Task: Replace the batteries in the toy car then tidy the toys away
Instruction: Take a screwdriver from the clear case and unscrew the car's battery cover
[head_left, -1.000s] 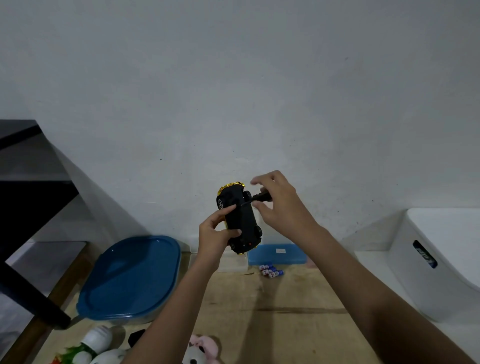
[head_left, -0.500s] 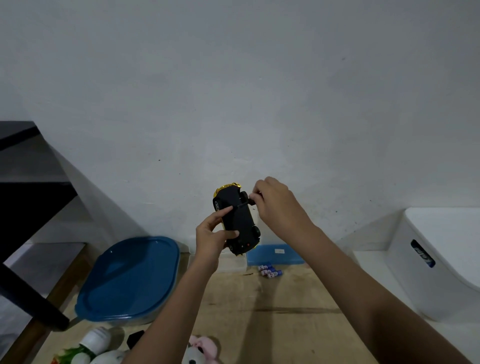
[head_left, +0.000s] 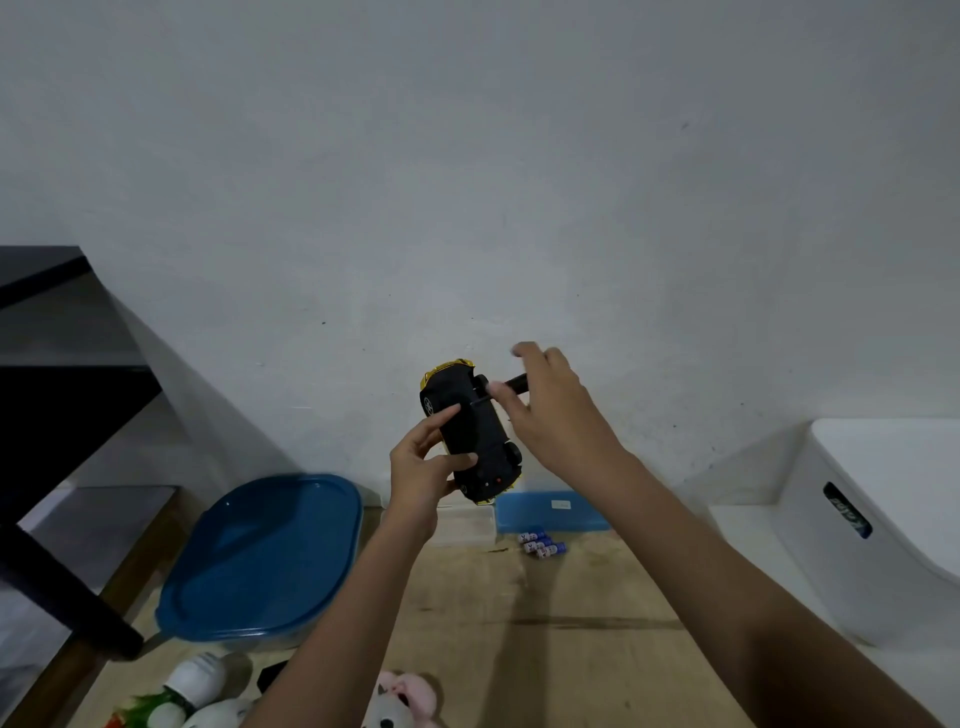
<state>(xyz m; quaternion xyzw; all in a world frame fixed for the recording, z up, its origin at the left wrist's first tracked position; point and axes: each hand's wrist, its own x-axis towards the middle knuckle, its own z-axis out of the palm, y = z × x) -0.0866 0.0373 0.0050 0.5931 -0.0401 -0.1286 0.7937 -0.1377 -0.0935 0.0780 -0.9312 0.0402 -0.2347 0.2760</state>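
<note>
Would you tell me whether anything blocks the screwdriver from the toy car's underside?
Nothing visible does. The screwdriver in the right hand reaches the toy car on its black underside. The left hand grips the car, with one fingertip beside the tip, not across it.

A pale wooden counter (head_left: 519, 649) runs up to the wall (head_left: 467, 208). On its left side sits a blue-lidded tub (head_left: 260, 556). A flat blue box (head_left: 550, 512) lies against the wall with three batteries (head_left: 543, 543) side by side just before it, and a pink plush (head_left: 402, 693) and white-and-green toys (head_left: 195, 680) lie at the near edge.
</note>
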